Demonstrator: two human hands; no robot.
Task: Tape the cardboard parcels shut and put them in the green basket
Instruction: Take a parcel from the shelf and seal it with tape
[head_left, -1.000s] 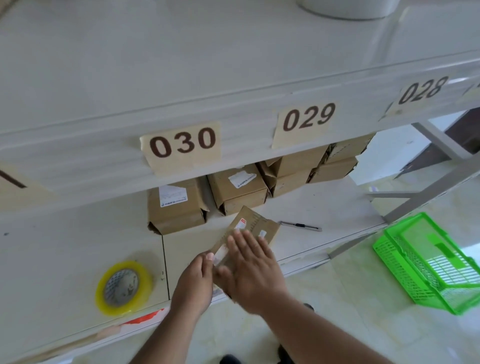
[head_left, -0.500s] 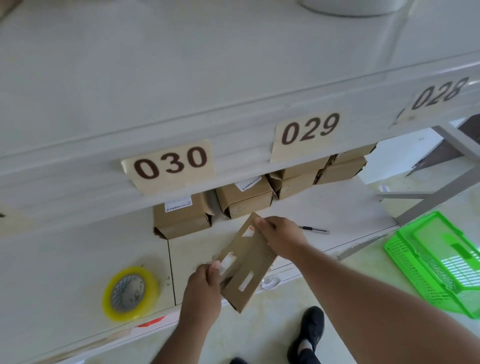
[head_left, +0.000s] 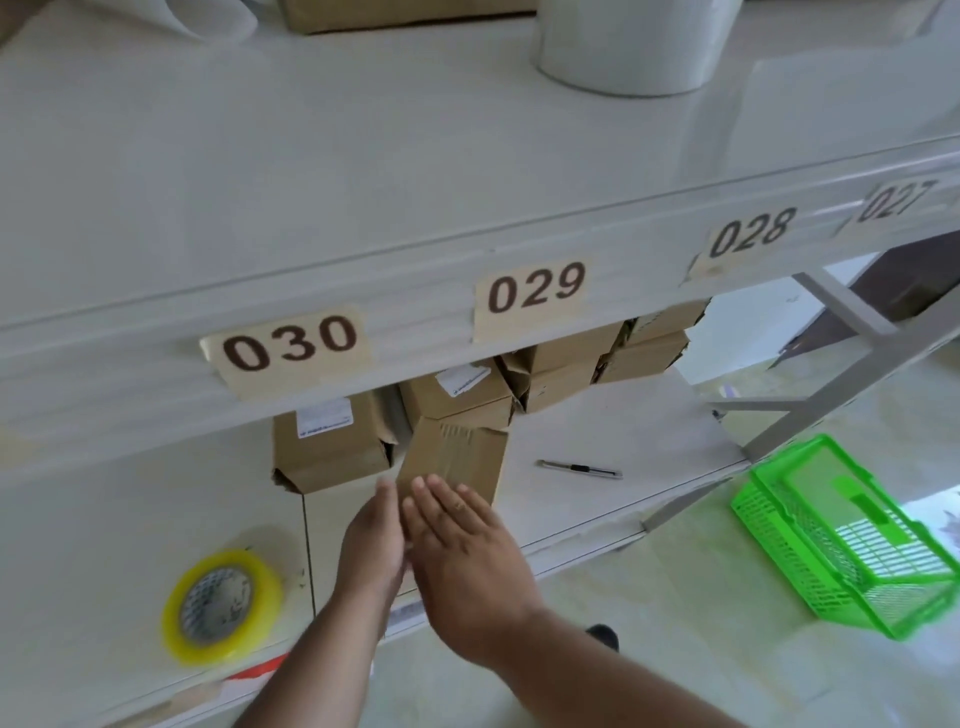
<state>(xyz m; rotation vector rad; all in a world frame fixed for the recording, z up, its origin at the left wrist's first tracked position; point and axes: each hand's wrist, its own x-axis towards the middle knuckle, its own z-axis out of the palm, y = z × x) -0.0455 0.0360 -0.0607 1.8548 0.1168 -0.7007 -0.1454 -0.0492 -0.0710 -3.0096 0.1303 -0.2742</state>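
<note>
A small cardboard parcel (head_left: 457, 454) stands on the lower shelf (head_left: 613, 447), its near end under my hands. My left hand (head_left: 371, 540) lies along its left side with straight fingers. My right hand (head_left: 462, 561) lies flat over its near face, fingers extended and together. A roll of yellow-rimmed clear tape (head_left: 221, 605) lies flat on the shelf to the left. The green basket (head_left: 852, 540) sits on the floor at the right, tilted, with nothing visible in it.
Several more cardboard parcels (head_left: 332, 447) line the back of the lower shelf under labels 030 and 029. A utility knife (head_left: 579, 468) lies on the shelf right of the parcel. The upper shelf (head_left: 363, 197) overhangs, carrying a white roll (head_left: 634, 47).
The parcel was held tilted off the shelf edge half a second ago; now it rests on the shelf, and both hands lie flat against it.
</note>
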